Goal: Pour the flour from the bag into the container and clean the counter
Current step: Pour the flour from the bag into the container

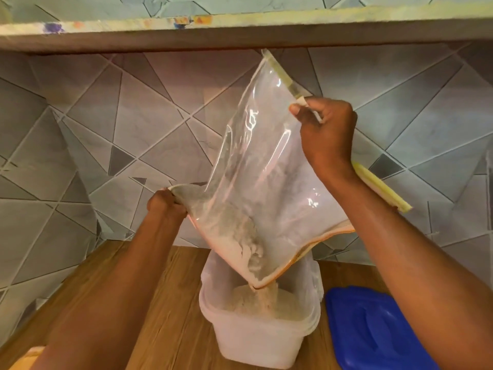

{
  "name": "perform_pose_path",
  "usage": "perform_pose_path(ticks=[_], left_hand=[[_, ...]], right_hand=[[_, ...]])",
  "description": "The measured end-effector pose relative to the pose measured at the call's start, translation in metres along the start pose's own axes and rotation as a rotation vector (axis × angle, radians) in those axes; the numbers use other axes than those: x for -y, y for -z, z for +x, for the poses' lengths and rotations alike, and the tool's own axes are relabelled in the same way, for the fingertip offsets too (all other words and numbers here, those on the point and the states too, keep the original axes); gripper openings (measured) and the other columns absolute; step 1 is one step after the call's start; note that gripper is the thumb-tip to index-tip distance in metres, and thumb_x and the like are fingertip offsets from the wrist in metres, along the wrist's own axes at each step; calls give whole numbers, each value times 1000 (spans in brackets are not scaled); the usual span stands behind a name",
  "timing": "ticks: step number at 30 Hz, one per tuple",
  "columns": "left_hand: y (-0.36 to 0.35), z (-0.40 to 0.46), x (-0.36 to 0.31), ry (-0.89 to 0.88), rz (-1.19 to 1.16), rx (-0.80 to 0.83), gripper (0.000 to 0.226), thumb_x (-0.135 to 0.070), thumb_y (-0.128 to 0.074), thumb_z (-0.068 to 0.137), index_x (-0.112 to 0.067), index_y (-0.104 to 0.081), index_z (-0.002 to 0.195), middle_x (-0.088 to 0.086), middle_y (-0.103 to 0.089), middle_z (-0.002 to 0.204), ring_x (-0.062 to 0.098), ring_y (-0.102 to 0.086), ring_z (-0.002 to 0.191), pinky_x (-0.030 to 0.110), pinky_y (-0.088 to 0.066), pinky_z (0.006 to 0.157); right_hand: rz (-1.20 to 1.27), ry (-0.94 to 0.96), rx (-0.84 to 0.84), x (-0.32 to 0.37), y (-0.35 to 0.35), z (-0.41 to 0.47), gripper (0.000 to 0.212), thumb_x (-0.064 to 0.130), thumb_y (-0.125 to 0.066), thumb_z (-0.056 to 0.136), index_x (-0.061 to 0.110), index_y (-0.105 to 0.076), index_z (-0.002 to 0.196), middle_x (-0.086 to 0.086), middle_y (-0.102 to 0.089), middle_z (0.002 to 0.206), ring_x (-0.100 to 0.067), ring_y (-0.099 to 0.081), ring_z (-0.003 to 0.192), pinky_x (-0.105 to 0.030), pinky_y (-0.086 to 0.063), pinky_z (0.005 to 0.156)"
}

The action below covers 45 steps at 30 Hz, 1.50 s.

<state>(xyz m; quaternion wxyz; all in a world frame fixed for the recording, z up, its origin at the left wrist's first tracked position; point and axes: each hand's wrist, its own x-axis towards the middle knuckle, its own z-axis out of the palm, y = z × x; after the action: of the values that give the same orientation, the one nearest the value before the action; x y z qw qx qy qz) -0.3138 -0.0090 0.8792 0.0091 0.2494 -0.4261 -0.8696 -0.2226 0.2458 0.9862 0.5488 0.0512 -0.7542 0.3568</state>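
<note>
A clear zip-top bag (266, 161) hangs tilted above the worktop (165, 303), its lowest corner dipping just inside the mouth of a translucent plastic container (256, 340) that stands on the wood in the near middle. Flour (248, 247) has slid down into that lower corner and spills from it onto the heap already inside the container. The left hand (166, 206) has its grip closed on the bag's left corner, pinching the film into a bunch. The right hand (325, 132) has its grip closed on the bag's upper edge beside the yellowish seal strip, holding that end high. The bag's top corner nearly reaches the underside of the shelf (240, 36) that runs across the far wall, so little room is left above it. A blue lid (373, 332) lies flat on the worktop just to the right of the container, close to its rim but apart from it. To the left of the container the wooden surface runs bare up to the tiled wall (80, 145), giving open room on that side.
</note>
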Motion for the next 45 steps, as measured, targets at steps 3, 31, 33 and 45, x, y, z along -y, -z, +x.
perform_pose_path(ticks=[3,31,33,45], left_hand=[[-3,-1,-2,56,-31,8,41,-20,-33,107,-8,-45,144,3,-49,148,21,-45,136,35,-34,113],[-2,21,-5,84,-78,59,35,-29,-58,99,-11,-57,128,0,-60,134,15,-57,124,33,-54,91],[-1,24,-4,110,-125,87,18,-25,-55,101,-9,-62,105,-5,-59,126,7,-65,106,27,-58,67],[4,37,0,79,7,115,38,-21,-47,103,-11,-49,140,4,-53,143,23,-52,130,40,-40,112]], right_hand=[[14,31,90,2,2,1,41,36,-71,89,-4,-72,84,-26,-72,91,-41,-69,83,-50,-56,70],[-16,-18,79,0,-3,-8,29,29,-72,90,2,-73,80,-19,-73,80,-39,-67,78,-47,-57,73],[-19,-36,-53,1,-3,-10,21,27,-72,91,7,-78,89,-10,-79,87,-33,-70,84,-44,-57,79],[-26,53,9,7,1,-7,26,29,-71,91,4,-77,84,-15,-76,79,-37,-68,74,-43,-55,68]])
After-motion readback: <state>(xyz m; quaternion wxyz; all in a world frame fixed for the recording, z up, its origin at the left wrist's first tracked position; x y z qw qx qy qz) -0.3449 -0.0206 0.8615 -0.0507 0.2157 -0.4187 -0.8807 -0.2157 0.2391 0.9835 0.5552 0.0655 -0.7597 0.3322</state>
